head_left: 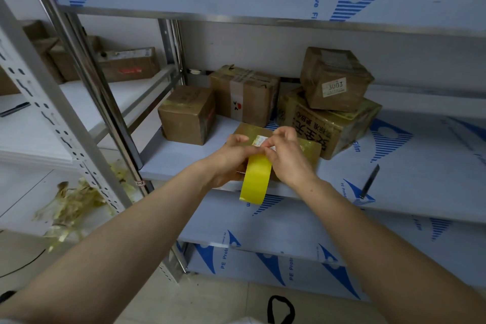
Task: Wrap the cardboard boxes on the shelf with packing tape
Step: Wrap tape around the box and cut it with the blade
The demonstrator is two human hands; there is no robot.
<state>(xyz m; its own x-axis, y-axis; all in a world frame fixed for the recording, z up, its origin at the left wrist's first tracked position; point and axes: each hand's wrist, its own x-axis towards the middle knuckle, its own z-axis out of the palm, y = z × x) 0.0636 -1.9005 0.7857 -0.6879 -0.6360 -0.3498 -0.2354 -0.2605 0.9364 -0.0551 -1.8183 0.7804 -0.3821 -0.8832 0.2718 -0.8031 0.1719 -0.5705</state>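
We take the small cardboard box, glossy with tape and lying near the front edge of the shelf, as our landmark. Our left hand is at its near left corner with the grip closed, fingers curled over the top edge of the box. Our right hand is over the top; thumb and forefinger pinch the strip coming off the roll of yellow packing tape beside the white label, the other fingers raised and spread. The roll stands on edge just in front of the box, between our wrists; we cannot tell which hand bears its weight. Left of the box sits a plain brown box, behind it a taller box with a tape band. To the right, touching the landmark, is a large yellow-taped box with black characters, and on that a box labelled 3003 lies tilted. Farther right a dark knife lies on the shelf.
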